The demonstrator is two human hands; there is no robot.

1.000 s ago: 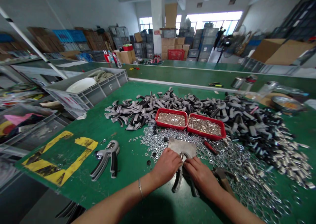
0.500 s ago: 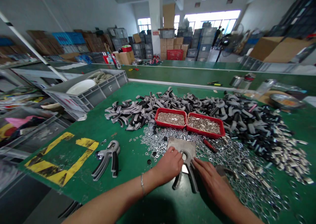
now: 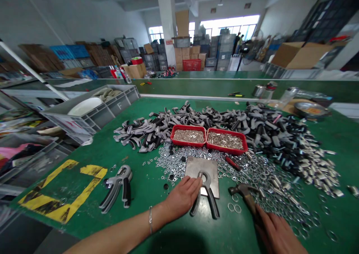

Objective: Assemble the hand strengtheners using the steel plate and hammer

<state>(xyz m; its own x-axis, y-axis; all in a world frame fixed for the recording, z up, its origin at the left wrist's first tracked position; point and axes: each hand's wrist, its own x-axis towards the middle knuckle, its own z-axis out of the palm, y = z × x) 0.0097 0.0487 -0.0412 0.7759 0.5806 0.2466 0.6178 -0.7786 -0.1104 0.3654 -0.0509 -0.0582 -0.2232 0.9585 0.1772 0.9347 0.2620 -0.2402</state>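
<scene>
The table is green, the grip grey-black.

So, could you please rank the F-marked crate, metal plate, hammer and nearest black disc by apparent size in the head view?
1. F-marked crate
2. Metal plate and hammer, unranked: the right hand hides some of the handle
3. Nearest black disc

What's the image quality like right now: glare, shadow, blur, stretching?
Head view: back windows blown out; head view: dark shadow on the green tabletop at bottom centre, pale sheen on the steel plate; head view: right hand on the hammer slightly soft, crates at the left edge stretched and smeared.
</scene>
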